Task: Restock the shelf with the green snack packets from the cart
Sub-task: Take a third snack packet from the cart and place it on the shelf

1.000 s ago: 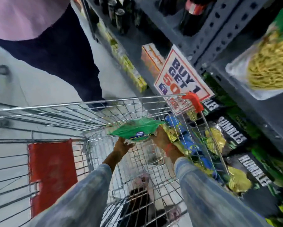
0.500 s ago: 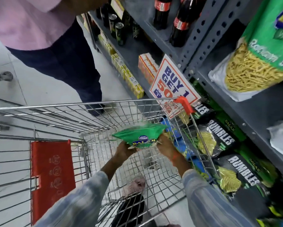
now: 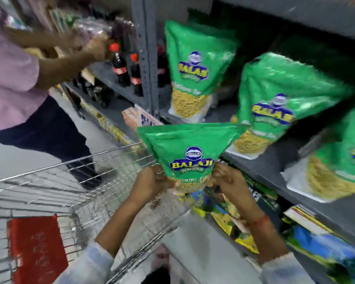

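Observation:
I hold a green snack packet [image 3: 190, 150] upright in both hands, above the far right corner of the wire cart [image 3: 74, 181]. My left hand [image 3: 150, 183] grips its lower left edge and my right hand [image 3: 227, 179] its lower right edge. The packet is in front of the grey shelf [image 3: 260, 167], close to its front lip. Three matching green packets stand on that shelf: one at the left [image 3: 193, 68], one in the middle [image 3: 275, 101], one at the right edge [image 3: 340, 158].
Another person in a pink top [image 3: 10, 78] stands past the cart and reaches toward cola bottles [image 3: 120, 68] on the neighbouring shelf. A grey shelf upright [image 3: 147, 58] separates the bays. Dark and yellow snack bags [image 3: 234, 218] fill the lower shelf. A red cart flap [image 3: 37, 249] is near left.
Both hands have lifted the green packet out of the cart and tipped it upright toward the shelf. The view has swung up to the shelf. The other person's arms now reach to the bottles.

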